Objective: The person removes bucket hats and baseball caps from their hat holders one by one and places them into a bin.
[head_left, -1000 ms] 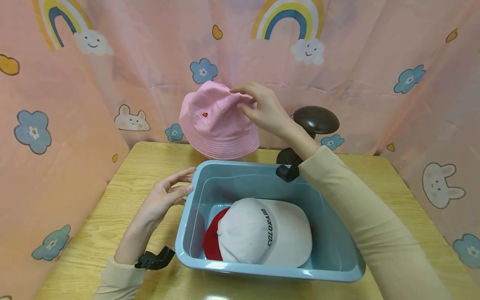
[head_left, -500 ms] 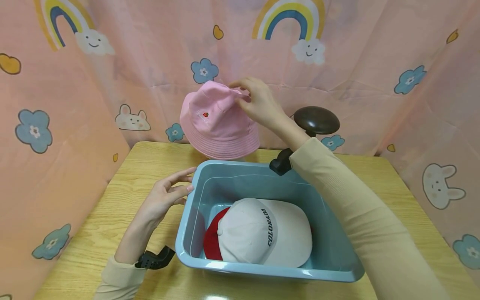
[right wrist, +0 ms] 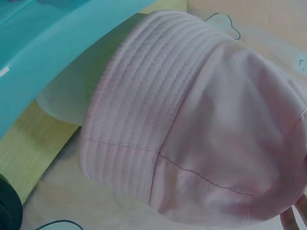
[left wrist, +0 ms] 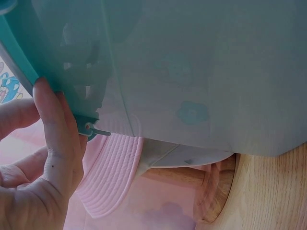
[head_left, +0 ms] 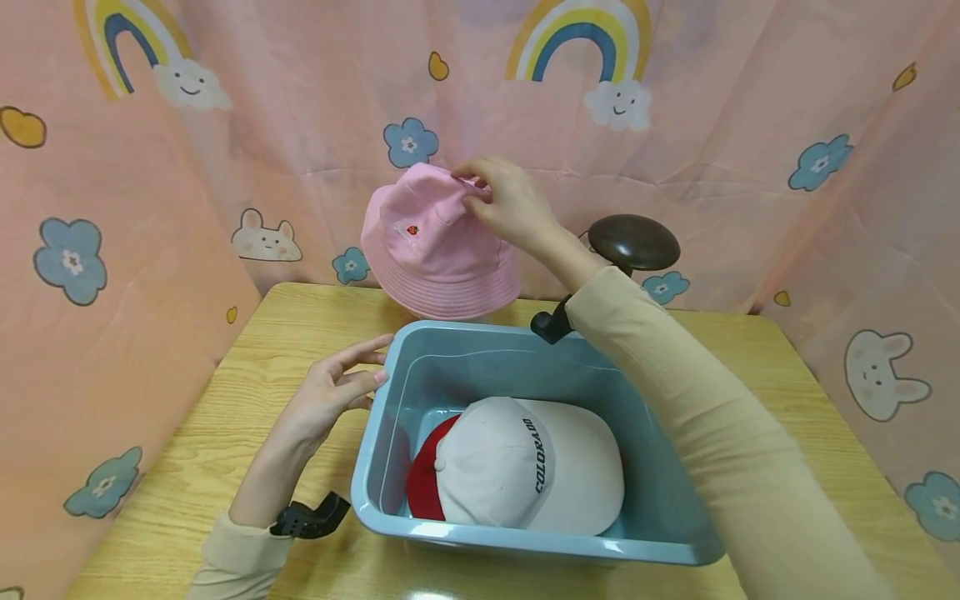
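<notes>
A pink bucket hat [head_left: 442, 242] with a small strawberry emblem sits raised behind a blue plastic bin [head_left: 592, 546]. My right hand [head_left: 513, 200] reaches over the bin and holds the hat's crown between thumb and fingers. In the right wrist view the hat [right wrist: 211, 124] fills the middle, and only fingertips [right wrist: 290, 220] show at its lower right edge. Resting against the bin's left rim is my left hand [head_left: 330, 392], its fingers fairly straight. Inside the bin lies a white cap [head_left: 495, 458] reading COLORADO, over a red cap [head_left: 425, 483] that is mostly covered.
Right of the hat rises a dark, round-topped stand [head_left: 633, 242], partly behind my right forearm. Below the hat, the left wrist view shows a wooden stand base [left wrist: 223, 191]. A wooden table [head_left: 247, 367] carries everything. Patterned pink cloth [head_left: 697, 100] hangs behind and at the sides.
My right hand has moved left and closed in on the hat's crown. The hat keeps its place. My left hand and the bin stay much the same.
</notes>
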A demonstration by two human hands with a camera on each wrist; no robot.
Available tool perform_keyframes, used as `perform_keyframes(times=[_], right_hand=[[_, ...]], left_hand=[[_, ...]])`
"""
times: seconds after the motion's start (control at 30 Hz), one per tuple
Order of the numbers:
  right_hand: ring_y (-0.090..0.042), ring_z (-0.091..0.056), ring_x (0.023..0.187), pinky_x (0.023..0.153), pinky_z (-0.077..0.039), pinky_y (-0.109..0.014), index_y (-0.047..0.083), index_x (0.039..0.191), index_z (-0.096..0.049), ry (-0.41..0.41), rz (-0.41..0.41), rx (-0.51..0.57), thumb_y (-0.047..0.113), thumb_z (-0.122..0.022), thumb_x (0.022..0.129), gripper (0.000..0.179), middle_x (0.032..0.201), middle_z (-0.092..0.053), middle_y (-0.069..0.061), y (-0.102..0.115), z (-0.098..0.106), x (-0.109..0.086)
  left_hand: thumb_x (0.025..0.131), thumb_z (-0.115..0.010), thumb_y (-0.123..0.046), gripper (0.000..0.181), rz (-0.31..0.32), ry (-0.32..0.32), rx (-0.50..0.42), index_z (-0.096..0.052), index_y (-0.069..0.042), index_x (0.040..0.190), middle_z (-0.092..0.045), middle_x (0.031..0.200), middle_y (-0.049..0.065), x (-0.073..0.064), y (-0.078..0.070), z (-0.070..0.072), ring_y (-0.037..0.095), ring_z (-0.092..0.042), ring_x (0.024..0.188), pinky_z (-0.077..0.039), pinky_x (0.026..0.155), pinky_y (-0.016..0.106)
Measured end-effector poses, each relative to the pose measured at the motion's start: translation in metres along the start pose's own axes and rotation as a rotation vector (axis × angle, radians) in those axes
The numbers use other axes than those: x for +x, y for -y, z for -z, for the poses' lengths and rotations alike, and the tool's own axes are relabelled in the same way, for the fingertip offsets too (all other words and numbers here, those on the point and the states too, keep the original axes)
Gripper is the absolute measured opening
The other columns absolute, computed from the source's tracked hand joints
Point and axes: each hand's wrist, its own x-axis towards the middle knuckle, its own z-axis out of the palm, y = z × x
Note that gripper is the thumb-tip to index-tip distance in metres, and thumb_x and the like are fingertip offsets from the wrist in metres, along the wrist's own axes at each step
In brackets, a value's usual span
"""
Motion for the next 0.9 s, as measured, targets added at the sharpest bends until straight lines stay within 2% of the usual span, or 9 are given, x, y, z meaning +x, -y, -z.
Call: perform_keyframes(times=[0.2,0.43,0.57,0.9], right_hand=[[-0.021,-0.060,0.104,0.091,-0.050,-0.035,0.013,0.124,-0.063,-0.004,-0.002,-0.021,0.015,-0.060,0.093,0.032,0.117,-0.065,-0.007,0.0003,-0.0011,0.0036],[-0.020,-0.061,0.103,0.093,-0.049,-0.035,0.012,0.118,-0.067,-0.012,0.007,-0.031,0.011,-0.057,0.093,0.027,0.119,-0.067,-0.005,0.0012,-0.0022,0.0059],[-0.020,-0.061,0.098,0.089,-0.049,-0.035,0.012,0.112,-0.069,-0.012,0.013,-0.046,0.008,-0.056,0.092,0.025,0.114,-0.069,-0.005,0.0034,-0.0031,0.0062],[-0.020,-0.062,0.094,0.085,-0.050,-0.035,0.011,0.104,-0.069,0.012,0.008,-0.091,0.005,-0.053,0.090,0.022,0.107,-0.069,-0.006,0.0072,-0.0010,0.0074]], left_hand=[[0.094,-0.061,-0.015,0.051,0.001,0.000,0.002,-0.046,-0.008,0.142,-0.052,0.124,0.019,0.0002,0.0001,-0.0002,0.008,-0.068,0.083,-0.057,0.073,0.029],[0.093,-0.061,-0.016,0.051,0.000,-0.001,0.003,-0.046,-0.008,0.142,-0.052,0.123,0.018,0.0003,0.0002,-0.0003,0.008,-0.068,0.083,-0.057,0.073,0.029],[0.093,-0.061,-0.016,0.051,-0.001,-0.002,0.003,-0.046,-0.008,0.142,-0.053,0.123,0.017,-0.0002,0.0004,-0.0002,0.008,-0.068,0.083,-0.057,0.074,0.030],[0.093,-0.061,-0.017,0.051,-0.004,-0.001,0.018,-0.047,-0.009,0.141,-0.053,0.122,0.016,0.0001,0.0004,0.0003,0.009,-0.068,0.083,-0.056,0.075,0.030]])
